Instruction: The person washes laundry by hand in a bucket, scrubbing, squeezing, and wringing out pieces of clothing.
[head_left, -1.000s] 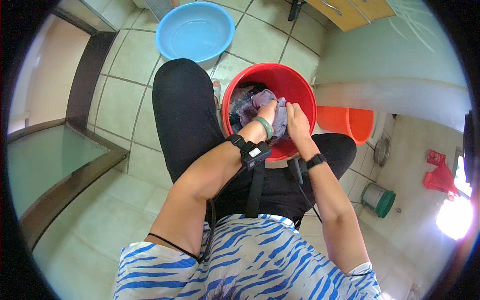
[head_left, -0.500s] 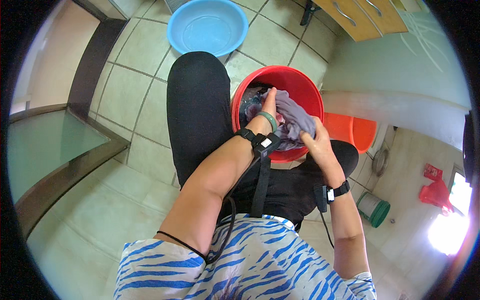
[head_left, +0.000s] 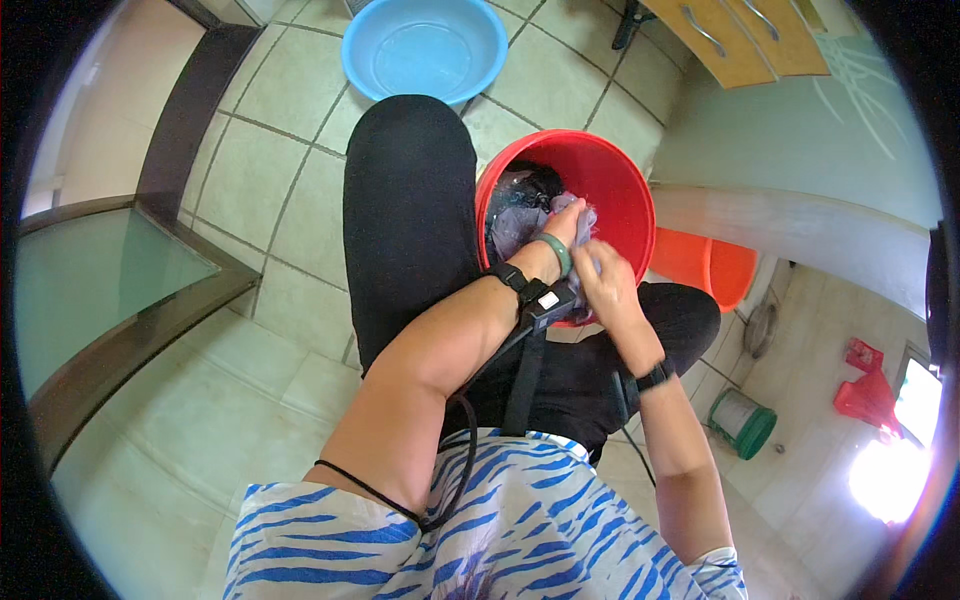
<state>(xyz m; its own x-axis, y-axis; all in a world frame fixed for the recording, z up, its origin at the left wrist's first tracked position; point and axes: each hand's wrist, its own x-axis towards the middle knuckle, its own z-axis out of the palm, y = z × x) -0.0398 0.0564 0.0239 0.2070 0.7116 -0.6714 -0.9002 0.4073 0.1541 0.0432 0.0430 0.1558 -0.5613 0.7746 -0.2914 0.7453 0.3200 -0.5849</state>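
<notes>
Purple cloth (head_left: 516,229): in the red bucket (head_left: 632,205), right of the frame's centre; bunched, no clear long axis, its larger part left of both hands.
Left hand (head_left: 566,224): nearer; fingers curled, seemingly gripping cloth.
Right hand (head_left: 611,284): half-curled, blurred; its hold I cannot tell.

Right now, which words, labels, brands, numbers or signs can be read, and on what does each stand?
No text is readable.
White patch on the left wrist's black device: too small to read.
Red packet at right: any print too small.
White-and-green bucket: any print too small.
Red bucket, blue basin: no lettering shows.
</notes>
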